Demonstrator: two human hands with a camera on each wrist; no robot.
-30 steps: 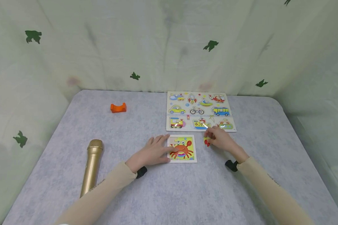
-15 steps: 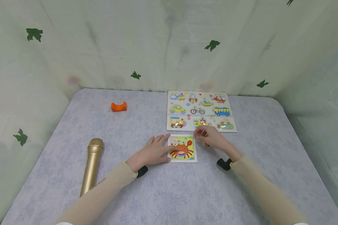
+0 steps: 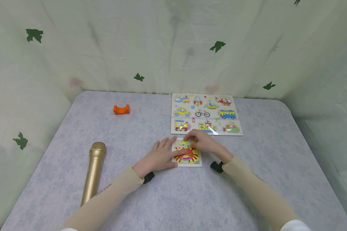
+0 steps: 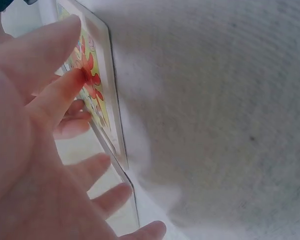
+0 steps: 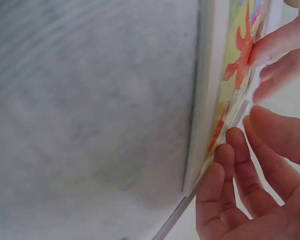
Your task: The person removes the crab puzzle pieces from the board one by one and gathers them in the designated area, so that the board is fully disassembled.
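Note:
A small square crab puzzle [image 3: 187, 158] in a white frame lies flat on the table. My left hand [image 3: 157, 158] rests at its left side with fingers spread, one straight finger touching the red crab. My right hand [image 3: 203, 143] is over the puzzle's upper right part, thumb and fingertips together near its top edge. In the right wrist view, the fingers [image 5: 224, 160] are right at the frame's edge, and the small yellow and red puzzle piece the right hand carries is mostly hidden by them.
Just behind lies a larger vehicle puzzle board [image 3: 202, 123] with several knobbed pieces. A gold microphone [image 3: 93, 173] lies at the left, near the left sleeve, and an orange curved block [image 3: 121, 110] sits at the back left. A pale curtain [image 3: 162, 48] hangs behind the table.
My right hand has moved left with the puzzle piece, from beside the crab puzzle to over its top part. The left hand has stayed almost still on the puzzle.

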